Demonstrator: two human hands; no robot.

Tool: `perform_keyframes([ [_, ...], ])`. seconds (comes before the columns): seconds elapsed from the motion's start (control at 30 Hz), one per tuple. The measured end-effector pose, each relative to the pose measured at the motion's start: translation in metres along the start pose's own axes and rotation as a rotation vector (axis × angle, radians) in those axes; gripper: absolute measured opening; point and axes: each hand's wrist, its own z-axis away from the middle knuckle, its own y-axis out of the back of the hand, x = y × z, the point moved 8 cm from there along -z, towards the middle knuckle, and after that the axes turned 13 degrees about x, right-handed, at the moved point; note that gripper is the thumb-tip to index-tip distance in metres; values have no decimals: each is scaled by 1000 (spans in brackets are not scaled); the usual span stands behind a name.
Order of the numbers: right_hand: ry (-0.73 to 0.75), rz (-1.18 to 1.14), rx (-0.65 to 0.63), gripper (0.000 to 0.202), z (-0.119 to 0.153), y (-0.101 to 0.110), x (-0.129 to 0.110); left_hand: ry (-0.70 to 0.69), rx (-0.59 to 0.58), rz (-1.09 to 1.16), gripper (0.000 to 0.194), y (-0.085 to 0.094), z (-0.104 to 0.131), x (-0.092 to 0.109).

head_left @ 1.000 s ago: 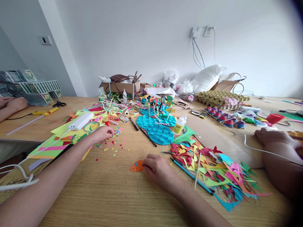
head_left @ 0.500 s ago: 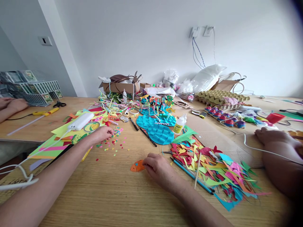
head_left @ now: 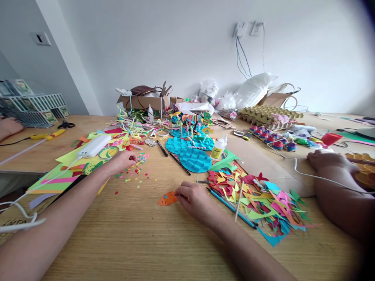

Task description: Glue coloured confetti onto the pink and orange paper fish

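Note:
An orange paper fish (head_left: 166, 199) with a drawn eye and small coloured spots lies on the wooden table. My right hand (head_left: 191, 200) has its fingertips closed over the fish's tail end, hiding that part. At the edge of a scatter of tiny paper confetti (head_left: 142, 157), my left hand (head_left: 124, 160) is bent with thumb and fingers pinched together. Whatever is between those fingertips is too small to make out. Black pens (head_left: 179, 163) lie beyond the fish, near round blue paper pieces (head_left: 195, 160) and a white glue bottle (head_left: 218, 148).
Colourful paper scraps (head_left: 258, 199) and blue pencils (head_left: 231, 208) lie to the right. A white power strip (head_left: 95, 146) with a cable rests on coloured sheets at left. Another person's arm (head_left: 334, 175) is at the right; a co-worker's hand (head_left: 10, 127) is far left.
The whole view has shifted slightly, so things appear a little higher and further left. My right hand stays on the fish, and my left hand stays pinched by the confetti.

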Motion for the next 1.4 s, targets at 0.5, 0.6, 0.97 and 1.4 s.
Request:
perform_keyframes([
  [0.5,-88,-109,18,19,-2,-2,6,116,-60,216,10,3,15,7],
  [0.6,-119,-156,43,20,-4,2,4,125,-75,269,13,5,23,18],
  [0.97,-368,-346,63,16,-21,11,4,32,-256,447,21,-19,73,101],
  [1.4,-319,-282,-3,18,-15,6,7,106,-151,204,10,-2,32,45],
])
